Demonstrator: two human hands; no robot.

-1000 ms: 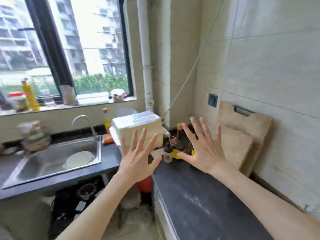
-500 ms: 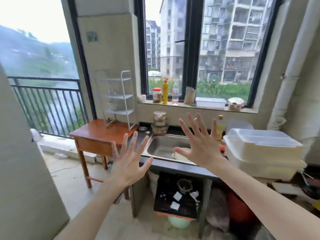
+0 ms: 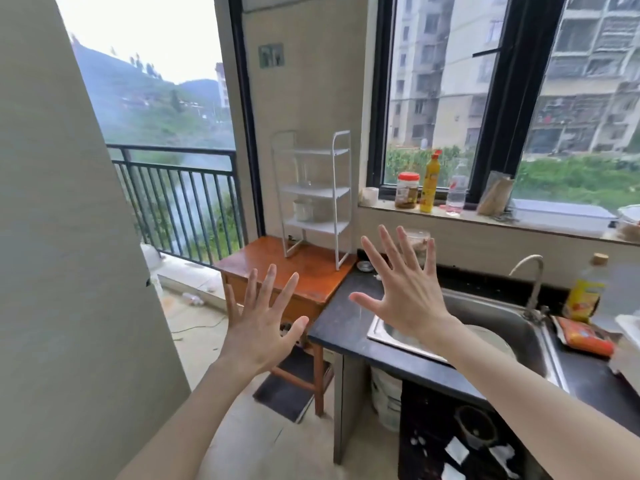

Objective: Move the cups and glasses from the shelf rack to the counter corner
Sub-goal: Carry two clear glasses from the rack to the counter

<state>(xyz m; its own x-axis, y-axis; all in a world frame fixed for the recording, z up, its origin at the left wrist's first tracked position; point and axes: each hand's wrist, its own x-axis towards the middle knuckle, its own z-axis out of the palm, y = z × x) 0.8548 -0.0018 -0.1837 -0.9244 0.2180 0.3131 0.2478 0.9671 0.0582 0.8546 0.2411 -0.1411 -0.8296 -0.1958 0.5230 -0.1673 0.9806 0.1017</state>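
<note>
Both the left hand (image 3: 258, 325) and right hand (image 3: 407, 296) are spread empty; at twelve o'clock, the white three-tier wire shelf rack (image 3: 311, 194) holds a pale cup (image 3: 303, 210) and a clear glass (image 3: 304, 174).

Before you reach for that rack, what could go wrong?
The white shelf rack is light wire, standing on the small wooden table; pulling a cup off it could tip it. The clear glass on the middle shelf is hard to see against the wall, so a grip might miss it or knock it over. Both the left hand and right hand are open and empty, and the counter beside the sink is narrow.
</note>
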